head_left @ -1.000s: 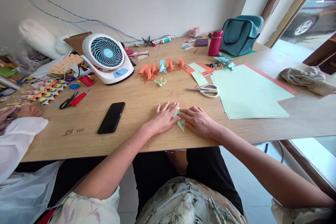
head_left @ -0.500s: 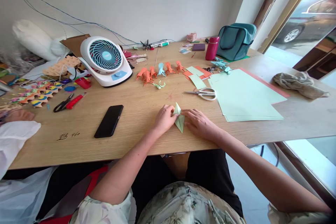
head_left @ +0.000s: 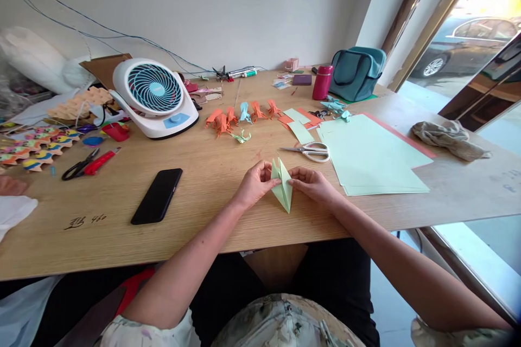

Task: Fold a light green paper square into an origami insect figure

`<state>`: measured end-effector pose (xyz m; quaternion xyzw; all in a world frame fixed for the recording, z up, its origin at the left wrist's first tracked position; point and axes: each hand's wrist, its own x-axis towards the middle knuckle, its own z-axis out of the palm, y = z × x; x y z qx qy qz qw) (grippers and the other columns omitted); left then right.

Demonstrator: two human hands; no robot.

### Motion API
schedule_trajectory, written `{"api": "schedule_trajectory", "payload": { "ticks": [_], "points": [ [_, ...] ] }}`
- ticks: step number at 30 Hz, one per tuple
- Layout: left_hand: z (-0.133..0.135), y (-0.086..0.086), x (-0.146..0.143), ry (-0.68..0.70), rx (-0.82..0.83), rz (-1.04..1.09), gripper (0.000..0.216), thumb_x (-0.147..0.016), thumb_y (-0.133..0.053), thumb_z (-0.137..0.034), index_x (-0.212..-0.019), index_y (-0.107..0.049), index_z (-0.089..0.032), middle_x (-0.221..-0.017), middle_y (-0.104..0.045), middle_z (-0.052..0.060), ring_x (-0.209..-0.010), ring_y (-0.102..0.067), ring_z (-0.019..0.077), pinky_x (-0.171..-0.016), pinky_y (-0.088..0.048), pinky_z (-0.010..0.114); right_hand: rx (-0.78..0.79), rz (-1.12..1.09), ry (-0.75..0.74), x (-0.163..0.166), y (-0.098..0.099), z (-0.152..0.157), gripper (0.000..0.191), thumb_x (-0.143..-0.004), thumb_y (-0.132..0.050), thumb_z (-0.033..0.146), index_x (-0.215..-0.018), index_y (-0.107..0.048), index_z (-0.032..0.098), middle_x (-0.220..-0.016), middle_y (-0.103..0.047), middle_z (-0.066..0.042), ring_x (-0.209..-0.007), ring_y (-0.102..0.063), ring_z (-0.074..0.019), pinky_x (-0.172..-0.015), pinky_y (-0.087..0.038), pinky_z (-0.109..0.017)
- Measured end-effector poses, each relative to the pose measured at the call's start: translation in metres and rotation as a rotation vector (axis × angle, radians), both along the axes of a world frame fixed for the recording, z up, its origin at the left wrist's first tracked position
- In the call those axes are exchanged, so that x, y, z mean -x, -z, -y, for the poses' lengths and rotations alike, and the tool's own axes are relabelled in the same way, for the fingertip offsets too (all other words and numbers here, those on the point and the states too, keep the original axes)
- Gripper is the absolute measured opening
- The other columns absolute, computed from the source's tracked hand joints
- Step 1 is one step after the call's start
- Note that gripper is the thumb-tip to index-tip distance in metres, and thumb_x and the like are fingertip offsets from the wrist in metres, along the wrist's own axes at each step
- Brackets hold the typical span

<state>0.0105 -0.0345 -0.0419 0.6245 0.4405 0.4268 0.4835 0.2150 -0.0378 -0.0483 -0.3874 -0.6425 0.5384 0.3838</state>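
Observation:
A pale green folded paper piece (head_left: 282,187), a long pointed diamond shape, is lifted off the wooden table (head_left: 211,227) between both hands. My left hand (head_left: 254,183) pinches its left edge with curled fingers. My right hand (head_left: 313,184) pinches its right edge the same way. The lower tip of the paper points toward me. Just beyond the hands lie white-handled scissors (head_left: 309,150). A stack of pale green sheets (head_left: 368,154) lies to the right of them.
A black phone (head_left: 157,196) lies left of my hands. Behind are several orange and blue folded figures (head_left: 240,114), a white desk fan (head_left: 152,95), a red bottle (head_left: 322,82), a teal bag (head_left: 356,73), black and red scissors (head_left: 83,164) and a crumpled cloth (head_left: 448,136).
The green paper was pressed flat on the table under both hands; it has since been lifted and is now held upright between pinching fingers.

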Motion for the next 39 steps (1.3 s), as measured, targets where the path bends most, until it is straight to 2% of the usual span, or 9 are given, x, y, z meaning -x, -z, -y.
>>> {"api": "schedule_trajectory", "payload": {
  "ticks": [4,9,12,18,23,28,30,34,39],
  "points": [
    [-0.003,-0.005,-0.001,0.060,0.100,0.117,0.070,-0.060,-0.091,-0.039,-0.116,-0.055,-0.017,-0.074,-0.065,-0.004,-0.072,-0.063,0.0129,-0.071,-0.048,0.024,0.086,-0.020,-0.024,-0.002,-0.009,-0.001,0.042,-0.073,-0.076,0.057,-0.081,-0.065,0.018,-0.077,-0.065,-0.001,-0.070,-0.055,-0.0140,-0.066,-0.042,-0.028],
    [-0.011,-0.007,-0.003,0.118,0.197,0.188,0.049,-0.056,-0.093,-0.042,-0.089,-0.069,-0.013,-0.083,-0.072,0.002,-0.080,-0.064,0.0159,-0.078,-0.047,0.026,0.115,-0.062,0.065,0.008,-0.008,-0.012,0.047,-0.070,-0.077,0.062,-0.074,-0.058,0.019,-0.066,-0.053,0.004,-0.060,-0.042,-0.0103,-0.058,-0.032,-0.027],
    [-0.019,-0.007,-0.002,0.082,0.203,0.202,0.046,-0.060,-0.090,-0.047,-0.084,-0.072,-0.013,-0.080,-0.071,0.000,-0.077,-0.062,0.0142,-0.075,-0.045,0.025,0.105,-0.085,0.099,0.018,-0.011,-0.021,0.048,-0.071,-0.075,0.064,-0.075,-0.055,0.020,-0.067,-0.051,0.004,-0.061,-0.041,-0.0106,-0.059,-0.032,-0.027],
    [-0.030,-0.008,0.011,0.038,0.260,0.241,0.048,-0.059,-0.090,-0.050,-0.088,-0.074,-0.015,-0.081,-0.072,0.000,-0.075,-0.062,0.0140,-0.074,-0.045,0.025,0.131,-0.041,-0.021,0.030,-0.028,-0.042,0.047,-0.065,-0.083,0.058,-0.071,-0.059,0.018,-0.065,-0.052,0.003,-0.061,-0.042,-0.0107,-0.059,-0.033,-0.027],
    [-0.030,-0.005,0.015,0.054,0.348,0.220,0.049,-0.056,-0.092,-0.050,-0.085,-0.075,-0.014,-0.079,-0.073,0.001,-0.071,-0.062,0.0136,-0.069,-0.045,0.024,0.168,-0.054,-0.138,0.039,-0.029,-0.052,0.042,-0.071,-0.079,0.056,-0.080,-0.064,0.018,-0.074,-0.060,0.001,-0.067,-0.050,-0.0127,-0.063,-0.040,-0.028],
    [-0.027,0.000,0.016,0.031,0.357,0.188,0.040,-0.063,-0.088,-0.050,-0.079,-0.074,-0.016,-0.071,-0.070,-0.001,-0.063,-0.058,0.0108,-0.061,-0.042,0.022,0.163,-0.145,-0.004,0.048,-0.016,-0.050,0.037,-0.072,-0.081,0.051,-0.074,-0.063,0.019,-0.071,-0.061,0.002,-0.064,-0.051,-0.0123,-0.064,-0.043,-0.028],
    [-0.025,0.001,0.018,0.024,0.351,0.100,0.037,-0.070,-0.083,-0.050,-0.067,-0.070,-0.016,-0.059,-0.064,-0.003,-0.053,-0.051,0.0083,-0.053,-0.035,0.022,0.180,-0.194,0.034,0.049,-0.013,-0.047,0.034,-0.072,-0.082,0.049,-0.074,-0.064,0.020,-0.070,-0.062,0.002,-0.063,-0.052,-0.0117,-0.063,-0.044,-0.028],
    [-0.021,-0.001,0.019,0.018,0.309,-0.042,0.048,-0.077,-0.078,-0.051,-0.049,-0.058,-0.016,-0.045,-0.052,-0.005,-0.041,-0.039,0.0048,-0.045,-0.025,0.021,0.229,-0.236,0.096,0.048,-0.008,-0.045,0.033,-0.069,-0.085,0.048,-0.076,-0.066,0.021,-0.075,-0.067,0.001,-0.064,-0.055,-0.0126,-0.063,-0.047,-0.028],
    [-0.020,-0.004,0.017,0.061,0.418,0.034,0.035,-0.082,-0.075,-0.047,-0.069,-0.074,-0.014,-0.066,-0.073,0.005,-0.058,-0.066,0.0134,-0.058,-0.050,0.023,0.239,-0.284,0.153,0.046,-0.005,-0.047,0.033,-0.070,-0.085,0.048,-0.077,-0.067,0.021,-0.074,-0.069,-0.001,-0.064,-0.059,-0.0141,-0.061,-0.049,-0.029]
  ]
}}
